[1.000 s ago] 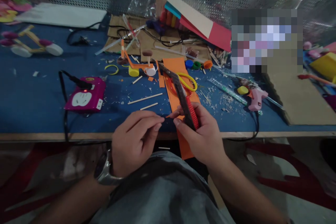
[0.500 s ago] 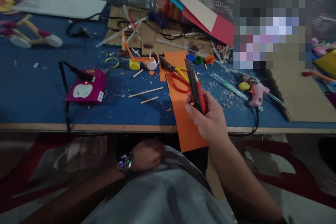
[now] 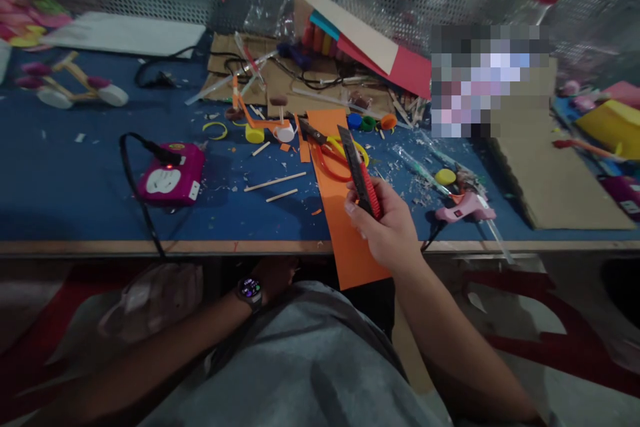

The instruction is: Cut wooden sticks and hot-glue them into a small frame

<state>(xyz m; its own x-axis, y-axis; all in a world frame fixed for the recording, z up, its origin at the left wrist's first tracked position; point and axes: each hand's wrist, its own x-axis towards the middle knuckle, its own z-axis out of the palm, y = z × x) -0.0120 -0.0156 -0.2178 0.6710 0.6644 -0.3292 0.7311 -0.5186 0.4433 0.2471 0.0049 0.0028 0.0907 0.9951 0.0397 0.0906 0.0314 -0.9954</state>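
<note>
One orange paper strip [image 3: 303,144] looks cut, broad orange sheet [image 3: 347,240] remaining; right fingers [image 3: 354,211] wrap a red-black cutter [image 3: 361,175]; left hand [image 3: 276,280], can't tell.

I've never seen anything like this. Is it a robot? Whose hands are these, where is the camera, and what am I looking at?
There is no machine at work here, just a person's two bare hands. The view comes from a camera worn on the head, looking forward and down, so the arms reach in from below. The right hand holds a red-and-black utility knife in its fingers, over a long orange sheet that hangs past the table edge. The left hand, with a watch at the wrist, is low in shadow; I can't tell whether it holds anything. On the blue table lie scissors, thin sticks, a pink glue gun and a purple socket box.
</note>
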